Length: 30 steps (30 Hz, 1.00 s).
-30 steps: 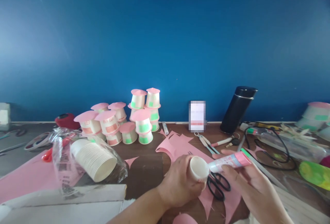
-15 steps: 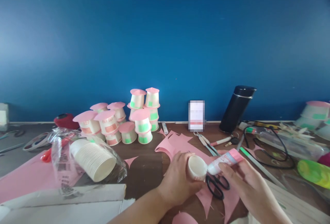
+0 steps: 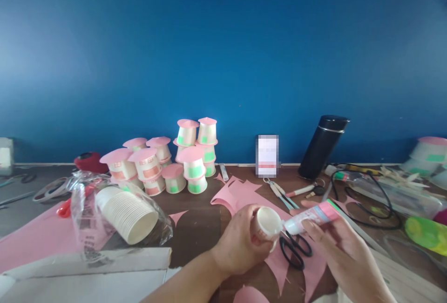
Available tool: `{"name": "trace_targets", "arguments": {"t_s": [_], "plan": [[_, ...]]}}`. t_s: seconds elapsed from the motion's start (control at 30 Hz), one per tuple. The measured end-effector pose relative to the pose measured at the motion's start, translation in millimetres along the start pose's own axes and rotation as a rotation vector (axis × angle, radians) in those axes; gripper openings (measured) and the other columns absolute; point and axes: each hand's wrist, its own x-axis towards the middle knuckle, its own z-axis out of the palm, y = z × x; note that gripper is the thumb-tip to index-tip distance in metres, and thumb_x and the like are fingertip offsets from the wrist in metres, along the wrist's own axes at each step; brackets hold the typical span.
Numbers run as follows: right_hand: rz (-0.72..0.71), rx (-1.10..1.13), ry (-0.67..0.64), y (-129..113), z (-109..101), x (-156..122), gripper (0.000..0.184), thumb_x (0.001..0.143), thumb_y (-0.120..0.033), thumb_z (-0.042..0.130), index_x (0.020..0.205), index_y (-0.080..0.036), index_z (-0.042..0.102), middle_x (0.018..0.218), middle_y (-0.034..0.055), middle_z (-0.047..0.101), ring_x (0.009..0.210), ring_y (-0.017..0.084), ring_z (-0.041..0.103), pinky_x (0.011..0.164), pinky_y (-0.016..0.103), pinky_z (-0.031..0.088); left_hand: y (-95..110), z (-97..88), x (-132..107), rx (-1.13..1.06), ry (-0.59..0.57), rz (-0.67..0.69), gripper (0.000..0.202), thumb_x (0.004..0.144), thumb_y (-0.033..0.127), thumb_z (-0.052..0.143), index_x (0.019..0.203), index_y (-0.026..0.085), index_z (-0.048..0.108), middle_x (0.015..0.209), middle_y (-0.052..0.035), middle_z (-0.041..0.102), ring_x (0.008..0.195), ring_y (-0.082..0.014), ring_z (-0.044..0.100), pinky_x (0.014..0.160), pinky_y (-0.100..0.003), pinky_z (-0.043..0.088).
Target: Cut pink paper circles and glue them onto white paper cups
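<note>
My left hand (image 3: 239, 240) is wrapped round a white paper cup (image 3: 268, 223) with reddish marks on its side; its round end faces up toward me. In my right hand (image 3: 337, 242) is a white and pink tube of glue (image 3: 310, 217), held nearly level. The tube's tip is at the right edge of the cup, and whether it touches is hard to tell. Black-handled scissors (image 3: 295, 249) lie on pink paper scraps (image 3: 244, 193) below the hands. Another pink piece (image 3: 249, 295) lies at the near edge of the view.
Paper cups with pink roofs (image 3: 190, 156) stand in stacks at the back left. A plastic bag of nested cups (image 3: 131, 214) lies on the left, behind a white box (image 3: 87, 275). A black flask (image 3: 323, 147), keys (image 3: 316, 190) and a black cable (image 3: 386, 196) are at the back right.
The cup has tilted slightly in my left hand, showing more of its marked side. The tube and my right hand have shifted slightly right.
</note>
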Motion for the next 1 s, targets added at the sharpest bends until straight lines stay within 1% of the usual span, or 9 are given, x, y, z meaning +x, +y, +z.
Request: {"name": "trace_targets", "arguments": {"t_s": [0.1, 0.17, 0.27, 0.33, 0.4, 0.53, 0.63, 0.77, 1.0], "plan": [[-0.027, 0.01, -0.049, 3.7, -0.6, 0.8, 0.037, 0.079, -0.047, 0.065, 0.106, -0.022, 0.058, 0.088, 0.0039, 0.075, 0.081, 0.024, 0.071, 0.069, 0.029, 0.059, -2.3, 1.0, -0.6, -0.023, -0.002, 0.077, 0.051, 0.067, 0.019, 0.069, 0.114, 0.023, 0.051, 0.106, -0.0047, 0.059, 0.097, -0.022, 0.058, 0.086, -0.036, 0.047], [-0.038, 0.009, -0.069, 5.7, -0.1, 1.0, 0.03, 0.08, -0.046, 0.064, 0.099, -0.023, 0.059, 0.084, 0.0031, 0.075, 0.078, 0.023, 0.071, 0.066, 0.027, 0.059, -2.4, 1.0, -1.3, -0.014, -0.008, 0.095, 0.054, 0.063, 0.017, 0.071, 0.113, 0.022, 0.052, 0.107, -0.0058, 0.057, 0.101, -0.0235, 0.055, 0.089, -0.037, 0.045], [-0.031, -0.02, -0.072, 6.6, 1.4, 0.9, 0.03, 0.081, -0.046, 0.064, 0.099, -0.023, 0.059, 0.079, 0.0018, 0.074, 0.074, 0.022, 0.07, 0.063, 0.026, 0.058, -1.4, 0.8, -2.5, -0.004, -0.029, 0.036, 0.066, 0.054, 0.019, 0.08, 0.113, 0.023, 0.052, 0.11, -0.0062, 0.053, 0.104, -0.0258, 0.051, 0.09, -0.039, 0.045], [-0.012, -0.013, -0.078, 6.2, 2.6, 0.8, 0.032, 0.081, -0.047, 0.064, 0.1, -0.022, 0.058, 0.078, 0.0018, 0.073, 0.073, 0.021, 0.07, 0.063, 0.025, 0.058, -0.8, 0.8, -2.7, 0.007, -0.033, -0.013, 0.071, 0.05, 0.021, 0.084, 0.114, 0.024, 0.053, 0.111, -0.0061, 0.051, 0.106, -0.0269, 0.05, 0.09, -0.041, 0.045], [0.016, 0.025, -0.092, 5.9, 4.2, 0.9, 0.032, 0.081, -0.048, 0.063, 0.099, -0.022, 0.058, 0.074, 0.0011, 0.071, 0.068, 0.019, 0.068, 0.06, 0.024, 0.057, -0.8, 1.2, -2.2, 0.027, -0.022, -0.02, 0.066, 0.053, 0.022, 0.083, 0.112, 0.024, 0.054, 0.109, -0.006, 0.051, 0.105, -0.0271, 0.05, 0.09, -0.042, 0.044], [0.076, 0.095, -0.111, 9.5, 8.6, 2.6, 0.029, 0.082, -0.049, 0.063, 0.089, -0.022, 0.056, 0.06, -0.0031, 0.065, 0.054, 0.014, 0.06, 0.05, 0.022, 0.05, -1.7, 2.6, -0.7, 0.051, 0.006, 0.022, 0.052, 0.061, 0.02, 0.075, 0.109, 0.022, 0.054, 0.105, -0.006, 0.053, 0.101, -0.0261, 0.052, 0.087, -0.041, 0.045], [0.129, 0.188, -0.112, 15.2, 11.6, 5.1, 0.029, 0.081, -0.049, 0.065, 0.081, -0.022, 0.053, 0.054, -0.0053, 0.061, 0.049, 0.011, 0.056, 0.047, 0.02, 0.045, -2.0, 2.7, -0.6, 0.056, -0.002, 0.031, 0.047, 0.062, 0.019, 0.073, 0.105, 0.021, 0.055, 0.102, -0.0056, 0.055, 0.097, -0.0248, 0.053, 0.085, -0.039, 0.046], [0.205, 0.32, -0.106, 18.9, 13.9, 6.9, 0.031, 0.08, -0.048, 0.066, 0.075, -0.022, 0.051, 0.051, -0.0071, 0.058, 0.044, 0.009, 0.052, 0.044, 0.019, 0.043, -1.8, 1.5, -1.0, 0.046, -0.027, 0.057, 0.049, 0.062, 0.016, 0.071, 0.108, 0.021, 0.054, 0.104, -0.0057, 0.055, 0.099, -0.024, 0.054, 0.087, -0.038, 0.045], [0.315, 0.476, -0.082, 9.7, 19.0, 6.2, 0.035, 0.075, -0.049, 0.072, 0.071, -0.02, 0.051, 0.046, -0.0089, 0.052, 0.039, 0.007, 0.045, 0.04, 0.016, 0.039, -0.4, -1.0, -0.5, 0.009, -0.058, 0.042, 0.055, 0.062, 0.015, 0.071, 0.113, 0.023, 0.052, 0.108, -0.0051, 0.057, 0.101, -0.0233, 0.055, 0.09, -0.039, 0.045]]}}
